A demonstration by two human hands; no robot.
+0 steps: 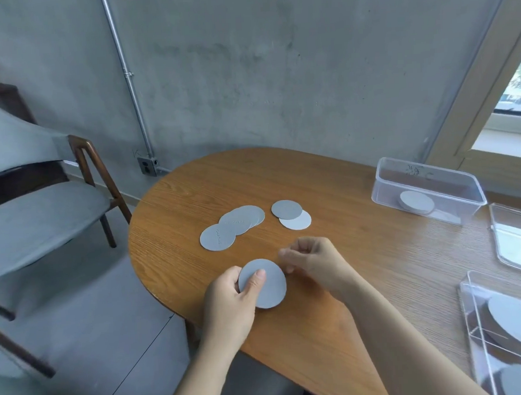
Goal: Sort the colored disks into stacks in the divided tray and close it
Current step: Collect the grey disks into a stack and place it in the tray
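The left hand (229,303) is pinching a flat grey round disk (272,289) above the brown wooden table (364,267). The right hand (315,262) is curling beside it, and I cannot tell if it is holding anything. The thin disk could be slipping out on its way to the clear divided tray (471,321).

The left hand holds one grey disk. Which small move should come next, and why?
Probably the left hand should carry its grey disk rightward to the divided tray, where similar disks already lie; other disks lie loose on the table.
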